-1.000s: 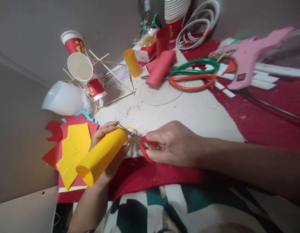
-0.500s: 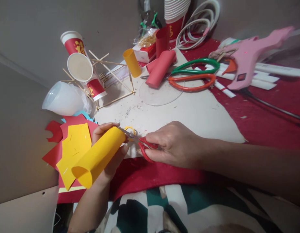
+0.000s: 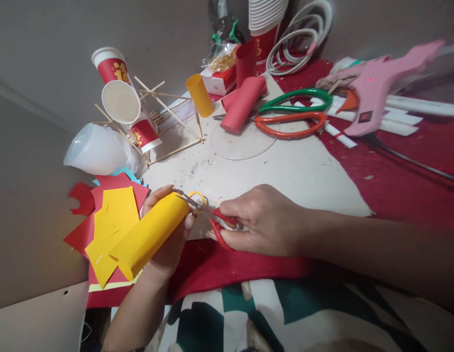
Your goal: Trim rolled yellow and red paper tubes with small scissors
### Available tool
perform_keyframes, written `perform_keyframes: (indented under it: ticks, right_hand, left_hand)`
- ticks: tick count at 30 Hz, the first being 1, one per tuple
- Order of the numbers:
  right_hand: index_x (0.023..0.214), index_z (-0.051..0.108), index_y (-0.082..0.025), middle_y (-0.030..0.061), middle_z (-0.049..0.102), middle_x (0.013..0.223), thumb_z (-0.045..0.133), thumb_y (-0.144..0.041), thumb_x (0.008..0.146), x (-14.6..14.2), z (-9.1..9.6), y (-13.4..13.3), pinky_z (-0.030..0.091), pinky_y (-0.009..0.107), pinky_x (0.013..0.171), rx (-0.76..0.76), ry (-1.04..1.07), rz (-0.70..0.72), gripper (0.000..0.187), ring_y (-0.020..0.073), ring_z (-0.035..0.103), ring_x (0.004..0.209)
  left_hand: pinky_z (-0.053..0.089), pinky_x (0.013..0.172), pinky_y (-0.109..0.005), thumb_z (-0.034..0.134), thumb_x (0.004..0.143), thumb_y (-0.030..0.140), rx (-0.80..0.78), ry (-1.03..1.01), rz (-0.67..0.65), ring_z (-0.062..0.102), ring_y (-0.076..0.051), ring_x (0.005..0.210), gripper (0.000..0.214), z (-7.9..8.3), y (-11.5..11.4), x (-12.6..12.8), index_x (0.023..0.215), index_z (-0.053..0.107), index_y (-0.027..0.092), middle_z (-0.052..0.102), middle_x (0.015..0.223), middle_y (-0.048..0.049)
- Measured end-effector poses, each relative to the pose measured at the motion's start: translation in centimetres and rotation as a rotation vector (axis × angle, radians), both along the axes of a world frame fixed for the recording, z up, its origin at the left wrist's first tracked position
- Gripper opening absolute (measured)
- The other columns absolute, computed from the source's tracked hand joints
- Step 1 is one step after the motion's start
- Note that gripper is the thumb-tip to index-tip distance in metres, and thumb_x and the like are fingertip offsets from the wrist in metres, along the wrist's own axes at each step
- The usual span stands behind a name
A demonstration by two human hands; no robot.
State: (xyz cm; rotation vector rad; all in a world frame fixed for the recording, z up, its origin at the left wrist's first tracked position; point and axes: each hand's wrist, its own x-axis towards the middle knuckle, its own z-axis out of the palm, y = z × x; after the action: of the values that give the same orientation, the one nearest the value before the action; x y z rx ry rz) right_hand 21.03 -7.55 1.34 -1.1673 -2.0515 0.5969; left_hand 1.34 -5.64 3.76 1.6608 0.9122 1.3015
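My left hand [image 3: 168, 244] is wrapped round a rolled yellow paper tube [image 3: 149, 233] held low over the table's near edge. My right hand [image 3: 261, 220] grips small red-handled scissors [image 3: 212, 217], whose blades sit at the tube's far end. A thin yellow ring of cut paper [image 3: 198, 198] curls off that end beside the blades.
Yellow and red paper scraps [image 3: 109, 220] lie at the left. Behind stand red-and-white paper cups [image 3: 120, 93] on a stick frame, a small yellow tube [image 3: 199, 94], a red tube [image 3: 243, 103], large green-and-orange scissors [image 3: 295, 111], a pink glue gun [image 3: 377, 83] and a cup stack [image 3: 267, 22].
The yellow tube has been turned in my left hand, its near end dropping and swinging left. The scissors stay at its far end and the cut ring has grown a little.
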Motion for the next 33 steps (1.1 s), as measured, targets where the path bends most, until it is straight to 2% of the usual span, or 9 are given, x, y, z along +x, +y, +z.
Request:
perform_keyframes:
  ticks: [4, 10, 14, 20, 25, 33]
  right_hand:
    - [0.058, 0.057, -0.017, -0.0026, 0.050, 0.047, 0.060, -0.037, 0.080, -0.03, -0.04, -0.08, 0.020, 0.024, 0.051, 0.012, 0.025, 0.006, 0.029, 0.0090, 0.032, 0.047]
    - [0.058, 0.055, -0.017, -0.0016, 0.051, 0.049, 0.058, -0.038, 0.082, 0.13, -0.18, -0.03, 0.022, 0.025, 0.051, -0.013, 0.013, 0.039, 0.032, 0.0091, 0.036, 0.047]
    - [0.058, 0.054, -0.017, -0.0009, 0.053, 0.051, 0.057, -0.040, 0.085, 0.15, -0.31, -0.02, 0.023, 0.025, 0.052, -0.013, 0.005, 0.035, 0.035, 0.0091, 0.039, 0.048]
    - [0.059, 0.055, -0.018, -0.0013, 0.053, 0.050, 0.057, -0.040, 0.085, 0.10, -0.37, 0.01, 0.023, 0.025, 0.051, -0.001, 0.002, 0.024, 0.035, 0.0094, 0.040, 0.047]
    - [0.058, 0.055, -0.017, -0.0009, 0.055, 0.051, 0.057, -0.039, 0.085, 0.03, -0.33, -0.04, 0.024, 0.025, 0.051, -0.004, 0.007, 0.022, 0.034, 0.0096, 0.042, 0.047]
    - [0.059, 0.057, -0.018, -0.0018, 0.052, 0.049, 0.058, -0.038, 0.083, 0.04, -0.09, 0.02, 0.022, 0.025, 0.051, 0.007, 0.008, 0.017, 0.032, 0.0091, 0.037, 0.046]
  left_hand:
    - [0.061, 0.073, -0.022, 0.081, 0.074, 0.019, -0.034, -0.025, 0.008, 0.068, -0.009, 0.075, 0.047, -0.07, -0.24, 0.01, 0.117, 0.062, 0.027, 0.064, 0.108, -0.0011]
    - [0.060, 0.076, -0.024, 0.082, 0.074, 0.024, 0.016, 0.066, 0.040, 0.067, -0.017, 0.100, 0.052, -0.40, -0.07, -0.32, 0.120, 0.059, 0.028, 0.062, 0.118, -0.0046]
    - [0.059, 0.079, -0.027, 0.081, 0.075, 0.027, 0.060, 0.111, 0.051, 0.065, -0.020, 0.109, 0.051, -0.56, 0.15, -0.50, 0.121, 0.059, 0.028, 0.063, 0.117, -0.0052]
    - [0.058, 0.083, -0.031, 0.081, 0.075, 0.028, 0.063, 0.164, 0.064, 0.066, -0.022, 0.108, 0.053, -0.65, 0.08, -0.63, 0.122, 0.057, 0.026, 0.064, 0.118, -0.0061]
    - [0.055, 0.093, -0.037, 0.080, 0.076, 0.028, 0.085, 0.182, 0.074, 0.063, -0.023, 0.114, 0.050, -0.56, 0.06, -0.71, 0.121, 0.058, 0.026, 0.063, 0.119, -0.0059]
    - [0.053, 0.097, -0.040, 0.079, 0.077, 0.027, 0.114, 0.229, 0.069, 0.063, -0.025, 0.116, 0.050, -0.51, 0.17, -0.69, 0.122, 0.057, 0.026, 0.062, 0.120, -0.0062]
